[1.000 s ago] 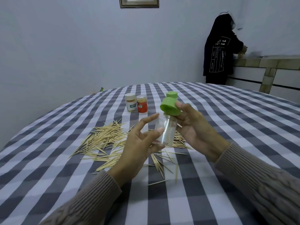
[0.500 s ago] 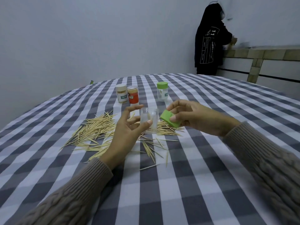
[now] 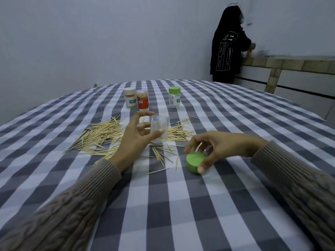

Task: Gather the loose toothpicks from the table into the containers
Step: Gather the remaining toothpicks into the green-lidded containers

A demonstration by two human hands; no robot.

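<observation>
Two hands share the work in your head view. Your left hand (image 3: 135, 136) pinches the clear, lidless plastic jar (image 3: 159, 129) between thumb and fingers, upright above the scattered wooden toothpicks (image 3: 101, 136) on the grey-and-white checked tablecloth (image 3: 181, 205). Your right hand (image 3: 215, 147) curls over the round green plastic lid (image 3: 194, 161), thumb on its rim, just right of the pile.
</observation>
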